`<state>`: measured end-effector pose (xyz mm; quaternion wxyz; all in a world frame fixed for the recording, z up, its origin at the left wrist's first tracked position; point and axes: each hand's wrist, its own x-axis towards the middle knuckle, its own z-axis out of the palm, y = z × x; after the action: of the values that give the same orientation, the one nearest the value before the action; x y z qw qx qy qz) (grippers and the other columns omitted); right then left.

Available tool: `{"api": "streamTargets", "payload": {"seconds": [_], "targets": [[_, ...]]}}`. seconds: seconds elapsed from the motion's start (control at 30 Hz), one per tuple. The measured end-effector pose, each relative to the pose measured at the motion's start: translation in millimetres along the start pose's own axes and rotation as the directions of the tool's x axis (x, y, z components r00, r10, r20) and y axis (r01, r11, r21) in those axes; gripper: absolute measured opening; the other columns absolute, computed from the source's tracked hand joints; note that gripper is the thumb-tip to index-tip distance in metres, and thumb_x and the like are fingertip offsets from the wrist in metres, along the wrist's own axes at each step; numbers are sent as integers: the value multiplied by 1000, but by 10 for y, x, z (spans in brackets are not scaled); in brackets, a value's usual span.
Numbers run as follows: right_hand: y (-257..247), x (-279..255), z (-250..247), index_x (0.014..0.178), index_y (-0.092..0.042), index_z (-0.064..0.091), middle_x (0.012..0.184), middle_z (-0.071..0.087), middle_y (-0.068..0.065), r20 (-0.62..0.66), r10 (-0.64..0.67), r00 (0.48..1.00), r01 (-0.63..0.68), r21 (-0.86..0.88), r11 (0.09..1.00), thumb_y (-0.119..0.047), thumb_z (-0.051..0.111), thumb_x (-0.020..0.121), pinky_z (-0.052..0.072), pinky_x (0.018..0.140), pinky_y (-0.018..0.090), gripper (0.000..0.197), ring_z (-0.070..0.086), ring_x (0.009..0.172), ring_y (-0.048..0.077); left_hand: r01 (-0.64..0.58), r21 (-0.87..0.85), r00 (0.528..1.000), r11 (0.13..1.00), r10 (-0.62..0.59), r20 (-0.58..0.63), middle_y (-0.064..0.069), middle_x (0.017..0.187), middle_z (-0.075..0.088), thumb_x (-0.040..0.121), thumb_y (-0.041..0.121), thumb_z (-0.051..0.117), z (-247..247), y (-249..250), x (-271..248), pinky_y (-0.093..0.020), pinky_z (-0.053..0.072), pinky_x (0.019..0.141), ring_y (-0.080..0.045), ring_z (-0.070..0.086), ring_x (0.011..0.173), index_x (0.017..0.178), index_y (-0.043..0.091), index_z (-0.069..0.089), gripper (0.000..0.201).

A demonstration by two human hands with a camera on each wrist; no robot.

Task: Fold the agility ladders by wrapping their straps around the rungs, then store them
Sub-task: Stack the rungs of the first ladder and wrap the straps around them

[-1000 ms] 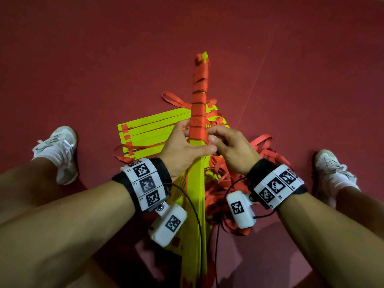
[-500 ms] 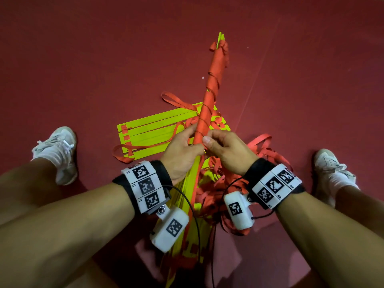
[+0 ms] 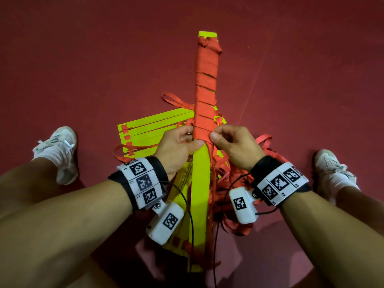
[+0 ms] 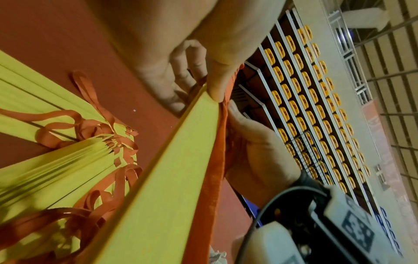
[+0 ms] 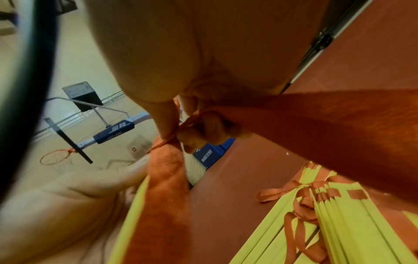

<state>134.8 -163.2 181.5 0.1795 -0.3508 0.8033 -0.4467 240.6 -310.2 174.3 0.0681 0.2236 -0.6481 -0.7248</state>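
A stack of yellow ladder rungs point(image 3: 199, 183) stands on end between my knees, its upper half bound in turns of red strap point(image 3: 205, 86). My left hand point(image 3: 178, 142) grips the stack at the lowest turn, thumb across the yellow face point(image 4: 217, 89). My right hand point(image 3: 226, 140) pinches the red strap point(image 5: 162, 171) at the stack's right edge, thumb and forefinger closed on it. A second ladder's yellow rungs point(image 3: 153, 132) lie flat on the floor behind, with loose red straps point(image 3: 266, 146) tangled around them.
Red sports floor point(image 3: 83, 59) all around. My white shoes sit at left point(image 3: 60, 150) and right point(image 3: 330, 169). The wrist views show stadium seats point(image 4: 316, 107) and a basketball hoop point(image 5: 56, 157) far off.
The wrapped stack has turned from edge-on and tilted right back to upright with its wide face towards me. Both hands stayed at the lowest turn of strap.
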Motion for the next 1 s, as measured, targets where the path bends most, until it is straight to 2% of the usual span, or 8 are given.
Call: {"api": "streamTargets", "payload": {"seconds": [0.13, 0.23, 0.4, 0.5, 0.57, 0.77, 0.83, 1.0], "targets": [[36, 0, -51, 72, -27, 58, 62, 44, -10, 47, -10, 999, 12, -41, 999, -21, 58, 100, 34, 60, 30, 29, 39, 57, 5, 51, -112, 999, 992, -52, -2, -8, 89, 72, 96, -3, 60, -40, 64, 6, -39, 57, 79, -22, 69, 80, 102, 11, 68, 17], [45, 1, -50, 72, -27, 57, 64, 45, -8, 83, -19, 996, 14, 55, 998, -20, 56, 100, 38, 64, 34, 30, 43, 63, 13, 47, -202, 999, 978, -42, 31, -12, 90, 72, 95, -5, 60, -50, 99, -17, -33, 61, 72, -19, 72, 76, 106, 7, 65, 18], [20, -12, -14, 75, -18, 57, 65, 47, -2, 110, -45, 993, 18, 236, 972, -25, 53, 96, 45, 61, 33, 23, 46, 61, 13, 29, -283, 1000, 959, -25, 18, -14, 87, 72, 91, -7, 63, -56, 85, -10, -33, 61, 71, -20, 72, 72, 108, 5, 57, 22], [5, -13, 6, 81, -17, 61, 67, 48, 2, 77, -96, 992, 72, 265, 962, -25, 55, 94, 43, 60, 34, 16, 46, 62, 18, 36, -260, 999, 965, -37, 1, -11, 77, 67, 92, -5, 63, -49, 51, -10, -27, 59, 60, -16, 68, 64, 88, 10, 53, 19], [6, -18, 42, 82, -18, 61, 66, 52, -5, 68, -111, 991, 88, 275, 957, -24, 57, 93, 43, 59, 30, 13, 47, 62, 16, 48, -175, 999, 983, -48, 4, -9, 78, 64, 95, 1, 63, -23, 0, -25, -25, 55, 55, -14, 66, 64, 82, 12, 55, 19], [37, -10, 63, 85, -10, 61, 71, 58, -9, 42, -111, 993, 98, 234, 967, -21, 59, 96, 46, 63, 25, 16, 53, 65, 10, 89, -150, 995, 985, -80, 66, -6, 81, 65, 97, 3, 56, 8, 20, -36, -21, 48, 52, -13, 63, 70, 90, 7, 61, 9], [44, -7, 45, 85, -6, 62, 70, 61, -8, 19, -97, 995, 91, 209, 974, -22, 61, 98, 47, 63, 28, 20, 54, 64, 10, 92, -173, 991, 981, -74, 111, -2, 76, 65, 94, 10, 62, 24, 50, -71, -21, 48, 53, -12, 62, 69, 100, 6, 61, 7], [57, -4, 66, 80, -10, 64, 65, 62, -7, 10, -85, 996, 83, 142, 986, -28, 64, 96, 42, 59, 30, 24, 52, 59, 8, 11, -128, 996, 992, 0, 85, -6, 83, 75, 84, 24, 72, 71, -5, -92, -25, 55, 72, -14, 69, 76, 109, -5, 63, 39]]}}
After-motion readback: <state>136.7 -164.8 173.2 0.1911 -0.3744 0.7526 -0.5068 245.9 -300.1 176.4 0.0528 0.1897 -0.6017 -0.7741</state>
